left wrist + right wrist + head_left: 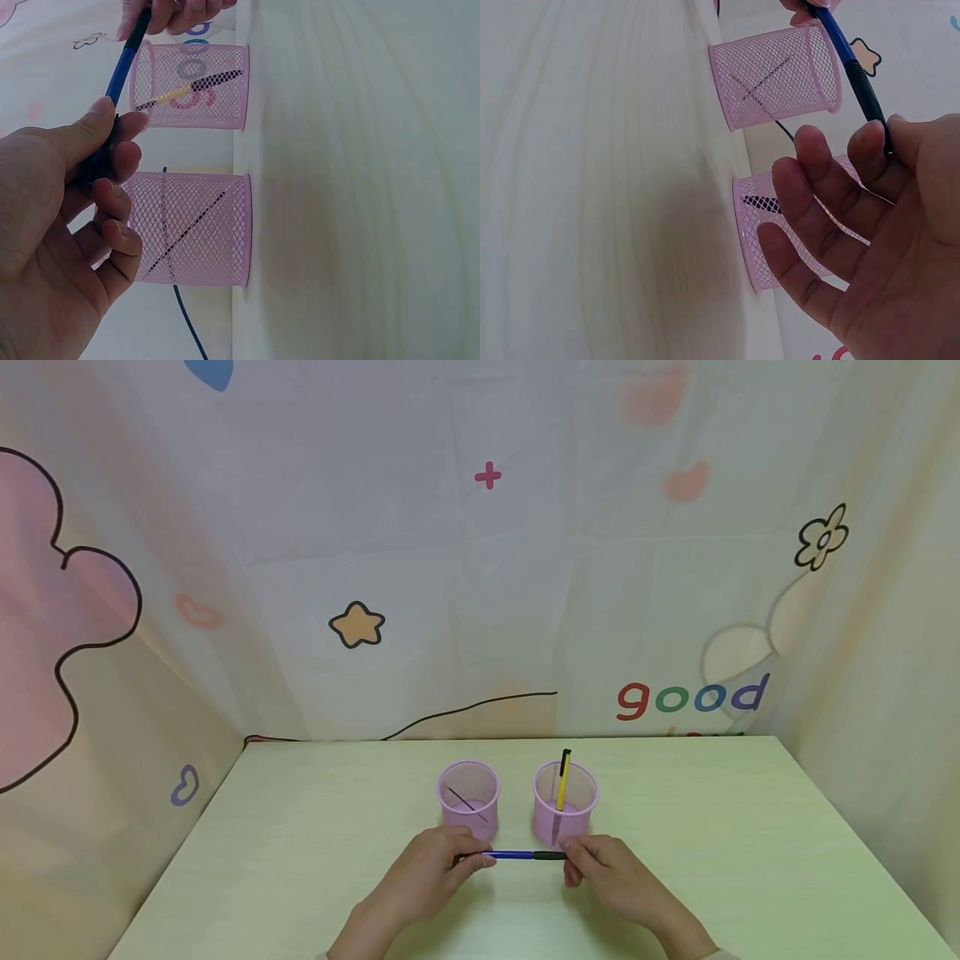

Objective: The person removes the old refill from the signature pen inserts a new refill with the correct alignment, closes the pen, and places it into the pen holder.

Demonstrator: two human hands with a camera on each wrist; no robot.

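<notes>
A blue pen (pixel 513 855) with a black grip lies level between my two hands, above the table. My left hand (pixel 427 877) pinches its left end between thumb and forefinger. At the black grip end, my right hand (pixel 618 877) pinches the tip with thumb and forefinger, its other fingers loosely bent in the right wrist view. Just beyond the hands stand two pink mesh pen cups. The left cup (pixel 483 823) holds a thin dark rod (pixel 467 802) leaning aslant. Inside the right cup (pixel 576 827) leans a yellow pen (pixel 562 792) with a black clip end.
Both cups stand on a pale wood-grain table (pixel 300 827). A printed curtain (pixel 510 610) hangs behind the table's back edge and along both sides.
</notes>
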